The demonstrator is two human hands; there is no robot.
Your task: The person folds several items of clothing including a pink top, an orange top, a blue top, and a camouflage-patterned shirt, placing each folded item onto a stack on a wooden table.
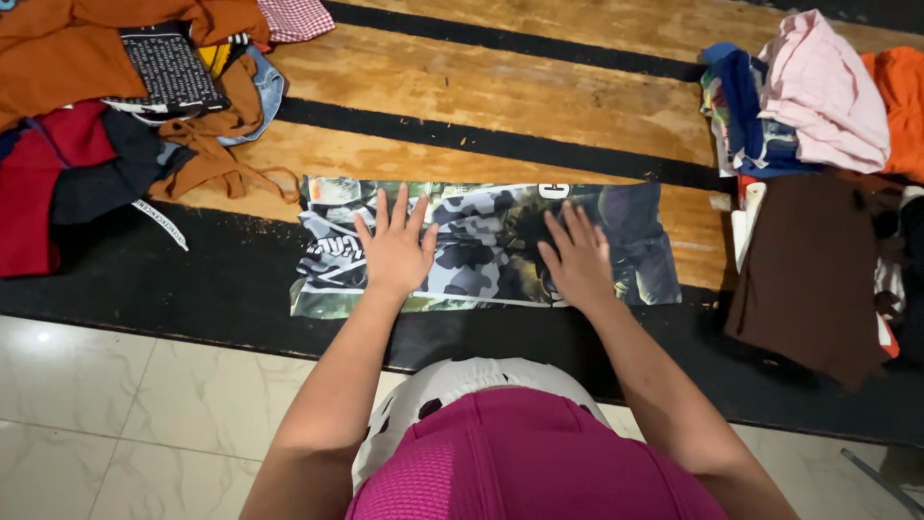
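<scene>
A brown mat with black stripes covers the floor beyond pale tiles, and a heap of orange, red and dark clothes lies at its far left, with a second pile of pink, blue, orange and brown garments at the right. In the middle, near the mat's near edge, lies a folded printed garment, a long flat strip in grey, black and green. The left hand and the right hand rest flat on it, fingers spread, well apart, gripping nothing.
</scene>
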